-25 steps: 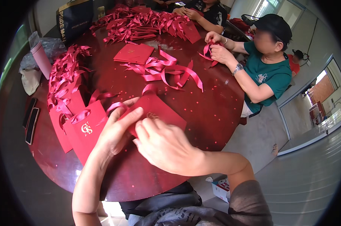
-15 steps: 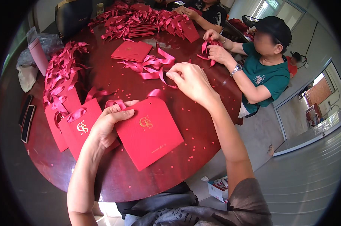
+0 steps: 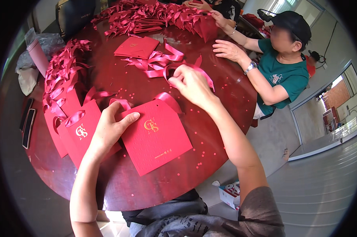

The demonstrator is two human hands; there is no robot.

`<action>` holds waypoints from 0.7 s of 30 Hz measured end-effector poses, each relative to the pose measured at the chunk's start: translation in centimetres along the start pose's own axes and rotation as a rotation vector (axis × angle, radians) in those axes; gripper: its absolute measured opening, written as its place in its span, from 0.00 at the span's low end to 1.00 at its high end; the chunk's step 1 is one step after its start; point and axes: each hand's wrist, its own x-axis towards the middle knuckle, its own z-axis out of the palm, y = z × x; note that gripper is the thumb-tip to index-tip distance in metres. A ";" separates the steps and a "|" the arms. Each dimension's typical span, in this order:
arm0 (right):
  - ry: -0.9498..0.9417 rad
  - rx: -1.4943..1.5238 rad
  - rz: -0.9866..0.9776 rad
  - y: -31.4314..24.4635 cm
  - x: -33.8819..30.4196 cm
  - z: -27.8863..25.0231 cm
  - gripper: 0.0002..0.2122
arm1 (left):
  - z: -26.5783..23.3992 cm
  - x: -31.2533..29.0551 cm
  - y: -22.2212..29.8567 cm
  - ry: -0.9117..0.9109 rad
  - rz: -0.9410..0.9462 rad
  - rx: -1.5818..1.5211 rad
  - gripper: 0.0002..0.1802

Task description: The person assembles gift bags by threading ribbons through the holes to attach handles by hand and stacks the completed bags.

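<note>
My left hand [image 3: 112, 127] grips a flat red gift bag [image 3: 157, 138] by its upper left corner, thumb on the front. The bag bears a gold emblem, and a red satin ribbon [image 3: 168, 100] loops from its top edge. Farther out, my right hand [image 3: 194, 85] is closed, its fingers pinching a red ribbon [image 3: 204, 75] beside a loose pile of ribbons [image 3: 162, 59]. Behind that pile lies a small stack of flat red bags [image 3: 136, 47]. To the left of my left hand rest more ribboned red bags [image 3: 78, 128], partly overlapped by that hand.
A long heap of ribboned bags [image 3: 64, 75] lines the left side, another heap [image 3: 143, 17] the far side. Two phones [image 3: 28, 128] and a pink tumbler [image 3: 38, 57] are at the left edge. A co-worker in a green shirt [image 3: 283, 75] sits on the right. Red paper dots are scattered about.
My right hand has drawn back slightly, with a ribbon now lifted from the pile. The co-worker's hands have parted, one reaching to the far heap; the ribbon they held is no longer between them.
</note>
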 end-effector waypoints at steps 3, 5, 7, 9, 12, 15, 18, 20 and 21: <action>-0.074 -0.245 -0.069 -0.1 -0.6 1.1 0.09 | 0.1 0.1 -0.2 0.050 0.129 0.257 0.19; -0.061 -0.259 -0.106 0.1 -0.4 1.2 0.07 | 0.6 0.0 -0.5 0.145 0.315 0.394 0.20; -0.034 -0.154 -0.069 0.2 -0.1 0.7 0.06 | 0.8 -0.2 -0.7 0.197 0.422 0.585 0.18; 0.095 0.073 0.014 -0.1 0.4 -0.2 0.05 | 1.0 -0.7 -0.7 0.240 0.419 0.715 0.17; 0.249 0.360 0.043 -1.4 0.8 -2.1 0.04 | 1.2 -1.1 -0.1 0.285 0.475 0.879 0.14; 0.318 0.720 0.001 -3.1 0.5 -4.1 0.12 | 1.5 -1.4 1.0 0.311 0.636 0.873 0.07; 0.286 0.804 -0.108 -4.5 -0.1 -5.7 0.15 | 2.1 -1.2 1.8 0.189 0.851 0.763 0.07; 0.202 0.816 -0.168 -5.0 -0.5 -6.3 0.09 | 3.1 -0.7 1.9 0.000 0.897 0.692 0.13; 0.172 0.853 -0.169 -5.2 -0.6 -6.3 0.10 | 3.5 -0.4 1.9 -0.069 0.898 0.690 0.15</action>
